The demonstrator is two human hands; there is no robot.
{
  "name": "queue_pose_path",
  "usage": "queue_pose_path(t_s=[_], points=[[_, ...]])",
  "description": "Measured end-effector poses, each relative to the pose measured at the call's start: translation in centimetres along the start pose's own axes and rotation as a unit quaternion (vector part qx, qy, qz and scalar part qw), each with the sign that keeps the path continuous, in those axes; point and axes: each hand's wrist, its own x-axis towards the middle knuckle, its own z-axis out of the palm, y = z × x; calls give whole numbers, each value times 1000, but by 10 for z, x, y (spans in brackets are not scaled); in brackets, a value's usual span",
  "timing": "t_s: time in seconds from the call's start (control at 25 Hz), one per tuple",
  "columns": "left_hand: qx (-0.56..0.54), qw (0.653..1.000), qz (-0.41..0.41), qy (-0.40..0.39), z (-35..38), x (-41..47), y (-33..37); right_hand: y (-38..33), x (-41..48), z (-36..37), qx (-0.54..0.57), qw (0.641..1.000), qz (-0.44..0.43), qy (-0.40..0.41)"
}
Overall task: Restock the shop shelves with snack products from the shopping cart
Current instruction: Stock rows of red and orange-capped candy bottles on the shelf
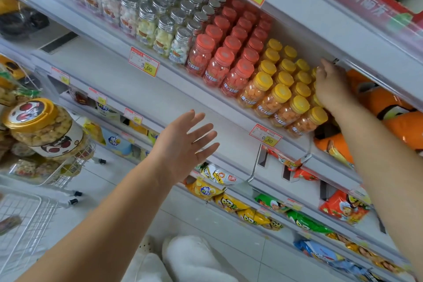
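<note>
A: Left hand?
B: Fingers spread, nothing held.
A: Right hand?
B: Laid among yellow-capped bottles, 2 o'clock; grasp cannot be told.
A: Shopping cart?
B: Seen at 9 o'clock, snack jar in it.

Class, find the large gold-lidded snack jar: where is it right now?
In the head view the large jar sits at the far left, in the wire shopping cart among bagged snacks, left of the open left hand.
</note>
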Motion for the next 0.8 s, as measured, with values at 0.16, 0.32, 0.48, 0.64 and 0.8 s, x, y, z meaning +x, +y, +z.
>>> queue_pose_path(t_s=[0.16, 0.32, 0.48, 0.64, 0.8], points=[[-44, 998, 24, 48, -19, 0, 3, -32, -75, 34, -22, 949, -296, 104], [-98, 983, 55, 143, -86, -19, 16, -90, -157, 112, 120, 905, -408, -16], [-166, 947, 97, 256, -197, -62, 36, -153, -231, 191, 135, 884, -382, -235], [-231, 896, 125, 359, -320, -111, 55, -221, -278, 275, 51, 856, -357, -371], [-271, 862, 96, 417, -433, -154, 72, -305, -337, 373, -12, 823, -319, -469]])
